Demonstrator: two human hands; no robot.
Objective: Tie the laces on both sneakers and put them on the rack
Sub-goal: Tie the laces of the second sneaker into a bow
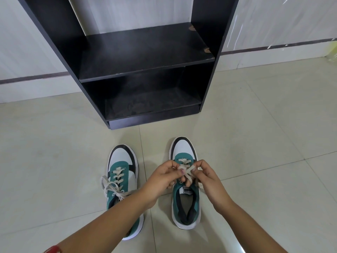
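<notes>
Two green, white and black sneakers are standing on the tiled floor (255, 125), toes pointing toward the rack (138, 57), heels toward the camera.

Left sneaker (124, 172): laces (111, 187) are sitting in a finished bow over the tongue, one loop hanging off the outer side. The left forearm is crossing over its heel, so the rear part is partly hidden.

Right sneaker (186, 203): standing just beside the left one, slightly further fwd. Both hands are working over its tongue area. Left hand (162, 177) is pinching a strand of the cream lace (187, 170) between thumb and fingers, closed on it. Right hand (207, 177) is likewise pinching the lace, thumb and forefinger closed on a strand. The strands are crossing between the two hands approx. above the top eyelets. Whether a knot is already formed cannot be told; fingers are covering the crossing. One lace end is hanging down by the right hand's side of the shoe.

Rack: dark wooden unit standing against the wall (273, 21), well apart from the shoes. Middle shelf (145, 50) and bottom shelf (151, 99) are both showing bare boards. Chipped veneer is showing at the middle shelf's right edge.

A red band (54, 250) is showing on the left forearm at the frame's bottom edge.
</notes>
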